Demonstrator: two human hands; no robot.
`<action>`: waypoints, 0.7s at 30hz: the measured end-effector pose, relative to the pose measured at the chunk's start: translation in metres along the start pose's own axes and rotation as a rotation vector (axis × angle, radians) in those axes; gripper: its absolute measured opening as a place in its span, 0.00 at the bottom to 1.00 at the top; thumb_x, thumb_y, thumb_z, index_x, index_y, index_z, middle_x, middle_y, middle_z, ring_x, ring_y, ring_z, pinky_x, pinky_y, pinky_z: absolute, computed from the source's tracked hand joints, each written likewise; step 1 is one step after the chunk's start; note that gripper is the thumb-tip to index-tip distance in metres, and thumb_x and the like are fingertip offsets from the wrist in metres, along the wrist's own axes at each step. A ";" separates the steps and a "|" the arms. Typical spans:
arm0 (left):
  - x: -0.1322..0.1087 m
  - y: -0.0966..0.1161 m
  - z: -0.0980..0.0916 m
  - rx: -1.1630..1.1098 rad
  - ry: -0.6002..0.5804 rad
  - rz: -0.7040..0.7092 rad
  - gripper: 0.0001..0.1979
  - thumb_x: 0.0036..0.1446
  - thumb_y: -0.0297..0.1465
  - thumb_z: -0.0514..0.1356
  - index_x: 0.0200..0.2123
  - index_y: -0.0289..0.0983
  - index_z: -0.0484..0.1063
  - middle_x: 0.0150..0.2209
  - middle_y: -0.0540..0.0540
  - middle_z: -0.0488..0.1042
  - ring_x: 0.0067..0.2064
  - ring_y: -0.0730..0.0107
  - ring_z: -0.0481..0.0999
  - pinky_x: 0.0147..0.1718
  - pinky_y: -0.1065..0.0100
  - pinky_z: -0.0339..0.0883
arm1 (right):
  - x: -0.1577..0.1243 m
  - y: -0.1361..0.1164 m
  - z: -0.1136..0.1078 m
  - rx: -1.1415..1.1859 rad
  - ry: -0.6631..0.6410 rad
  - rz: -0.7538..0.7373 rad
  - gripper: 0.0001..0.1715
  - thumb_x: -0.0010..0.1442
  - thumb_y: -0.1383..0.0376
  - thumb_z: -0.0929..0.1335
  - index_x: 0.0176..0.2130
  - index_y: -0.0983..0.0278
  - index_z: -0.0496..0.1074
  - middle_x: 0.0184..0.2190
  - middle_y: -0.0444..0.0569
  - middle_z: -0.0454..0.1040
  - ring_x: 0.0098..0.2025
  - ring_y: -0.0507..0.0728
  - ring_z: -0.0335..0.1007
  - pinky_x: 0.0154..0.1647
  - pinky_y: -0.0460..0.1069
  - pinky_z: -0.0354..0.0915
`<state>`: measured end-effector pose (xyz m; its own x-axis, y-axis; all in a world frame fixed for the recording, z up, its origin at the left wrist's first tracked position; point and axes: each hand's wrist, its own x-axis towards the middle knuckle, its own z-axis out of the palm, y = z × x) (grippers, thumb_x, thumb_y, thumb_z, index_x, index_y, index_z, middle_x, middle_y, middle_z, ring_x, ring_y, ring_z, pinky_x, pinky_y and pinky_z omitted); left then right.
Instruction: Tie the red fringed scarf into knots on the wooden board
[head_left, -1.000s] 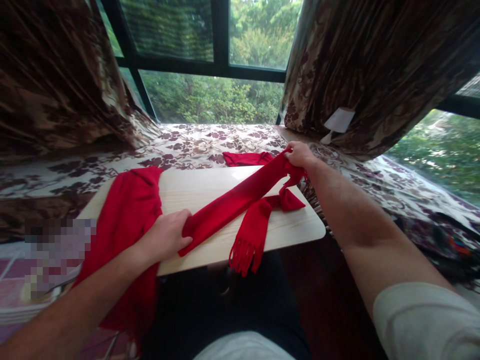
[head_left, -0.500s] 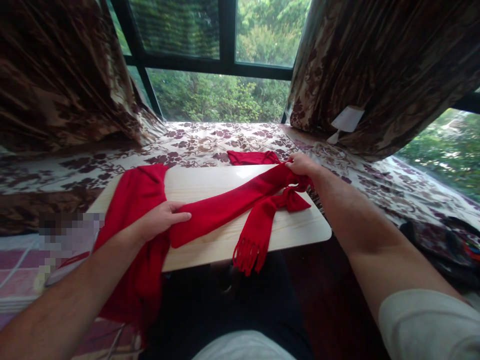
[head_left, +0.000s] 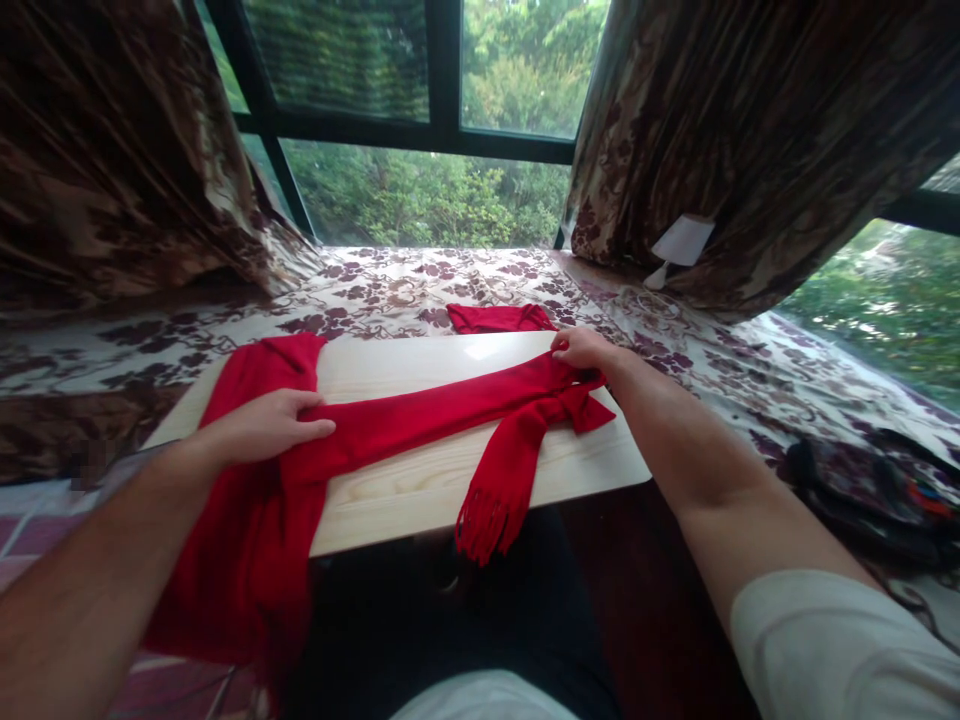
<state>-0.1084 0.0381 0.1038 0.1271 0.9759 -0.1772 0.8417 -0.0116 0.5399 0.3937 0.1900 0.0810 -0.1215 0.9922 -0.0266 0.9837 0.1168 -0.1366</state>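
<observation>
A long red scarf (head_left: 431, 415) with a fringed end (head_left: 491, 510) lies across the pale wooden board (head_left: 390, 505). Its narrow folded strip stretches nearly straight between my two hands. My left hand (head_left: 274, 425) grips the strip's left part, thumb along the top; its other fingers are partly hidden. Under and beside that wrist, a wide red mass of the scarf (head_left: 247, 555) hangs over the board's front edge. At the right end, my right hand (head_left: 585, 350) pinches the strip beside a bunched, knot-like part. The fringed end drapes over the near edge.
Behind the board, another red cloth piece (head_left: 499, 318) lies on the floral-covered ledge (head_left: 375, 280). A small white lamp (head_left: 682, 240) stands at the back right. Patterned curtains (head_left: 675, 110) flank the window. A dark bag-like object (head_left: 847, 500) sits at the right.
My left hand has moved left along the scarf, and the strip is straighter and longer between my hands. My right hand has shifted slightly left and lower, still holding its end.
</observation>
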 end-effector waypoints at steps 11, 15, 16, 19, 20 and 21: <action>0.002 -0.011 0.005 -0.005 -0.066 0.083 0.23 0.59 0.48 0.59 0.44 0.33 0.75 0.38 0.50 0.81 0.40 0.64 0.76 0.40 0.72 0.66 | 0.000 -0.005 -0.007 -0.016 0.173 -0.133 0.16 0.52 0.70 0.68 0.42 0.61 0.79 0.41 0.50 0.80 0.41 0.58 0.72 0.42 0.47 0.64; 0.004 -0.017 0.006 0.025 0.014 0.051 0.33 0.52 0.50 0.65 0.52 0.31 0.74 0.48 0.45 0.80 0.49 0.59 0.76 0.50 0.70 0.65 | 0.001 -0.014 -0.023 0.134 0.223 -0.084 0.15 0.54 0.70 0.65 0.39 0.63 0.78 0.38 0.49 0.80 0.38 0.57 0.71 0.40 0.46 0.65; 0.005 -0.019 0.006 0.040 0.025 0.038 0.36 0.50 0.51 0.66 0.54 0.31 0.73 0.51 0.43 0.79 0.51 0.57 0.76 0.52 0.69 0.64 | 0.001 -0.017 -0.026 0.177 0.233 -0.067 0.15 0.55 0.70 0.64 0.40 0.64 0.78 0.37 0.49 0.80 0.37 0.56 0.70 0.38 0.46 0.65; 0.007 -0.019 0.007 0.072 0.028 0.014 0.40 0.47 0.51 0.68 0.56 0.28 0.72 0.54 0.38 0.77 0.54 0.53 0.75 0.54 0.67 0.64 | 0.000 -0.022 -0.035 0.274 0.209 -0.011 0.16 0.57 0.69 0.62 0.42 0.65 0.76 0.31 0.47 0.78 0.32 0.55 0.68 0.32 0.45 0.64; 0.007 -0.017 0.007 0.074 0.010 0.019 0.39 0.46 0.51 0.68 0.54 0.28 0.73 0.53 0.38 0.78 0.54 0.53 0.76 0.53 0.68 0.65 | 0.000 -0.022 -0.036 0.291 0.190 0.002 0.16 0.58 0.68 0.63 0.42 0.65 0.76 0.30 0.47 0.77 0.31 0.54 0.67 0.31 0.45 0.63; 0.006 -0.014 0.007 0.064 -0.028 0.031 0.37 0.47 0.50 0.68 0.52 0.29 0.75 0.51 0.39 0.79 0.52 0.54 0.77 0.52 0.68 0.65 | 0.000 -0.021 -0.038 0.298 0.174 0.004 0.15 0.58 0.67 0.63 0.42 0.65 0.76 0.29 0.46 0.76 0.30 0.54 0.67 0.30 0.45 0.63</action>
<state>-0.1160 0.0425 0.0893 0.1675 0.9684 -0.1849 0.8689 -0.0564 0.4918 0.3782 0.1890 0.1214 -0.0676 0.9881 0.1382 0.8990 0.1205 -0.4211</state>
